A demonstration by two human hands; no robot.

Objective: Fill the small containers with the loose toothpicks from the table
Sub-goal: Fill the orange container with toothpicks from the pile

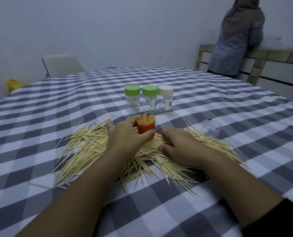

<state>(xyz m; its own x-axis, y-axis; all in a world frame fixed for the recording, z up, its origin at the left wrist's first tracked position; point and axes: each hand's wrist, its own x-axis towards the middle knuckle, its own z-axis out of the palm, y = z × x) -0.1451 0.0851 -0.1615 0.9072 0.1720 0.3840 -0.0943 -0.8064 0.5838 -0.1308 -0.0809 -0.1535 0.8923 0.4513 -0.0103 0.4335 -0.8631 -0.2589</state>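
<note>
A counter (pixel 210 103) draped in a grey-and-white checked cloth fills the view, standing in a room with plain pale walls; a light folding chair (pixel 61 65) sits at its far left edge with something yellow (pixel 14 84) low beside it, and at the far right a person in grey (pixel 236 41) stands with their back turned at a tiled ledge (pixel 279 56). Loose toothpicks (pixel 84 147) lie in a wide, shallow heap across the near middle of the counter, most of them with their long axes running roughly from near left to far right, though many cross at other angles and a few stragglers fan out at the edges. In the middle of the heap stands a small red container (pixel 144 128), upright, packed with toothpicks standing on end, tips upward and splaying a little at the rim. The left hand (pixel 125 134) grips this container from the left side, thumb curled round its near face and fingers wrapped behind. The right hand (pixel 178 146) rests palm-down on the heap just right of the container, its fingers relaxed and spread over the toothpicks, grasping nothing that shows. Farther back, well apart from the heap, three clear jars stand in a touching row: two with green lids (pixel 132 90) (pixel 149 91) and one with a cream lid (pixel 166 90), each holding only a toothpick or so. A clear lidless jar (pixel 210 129) lies at the heap's right edge.
</note>
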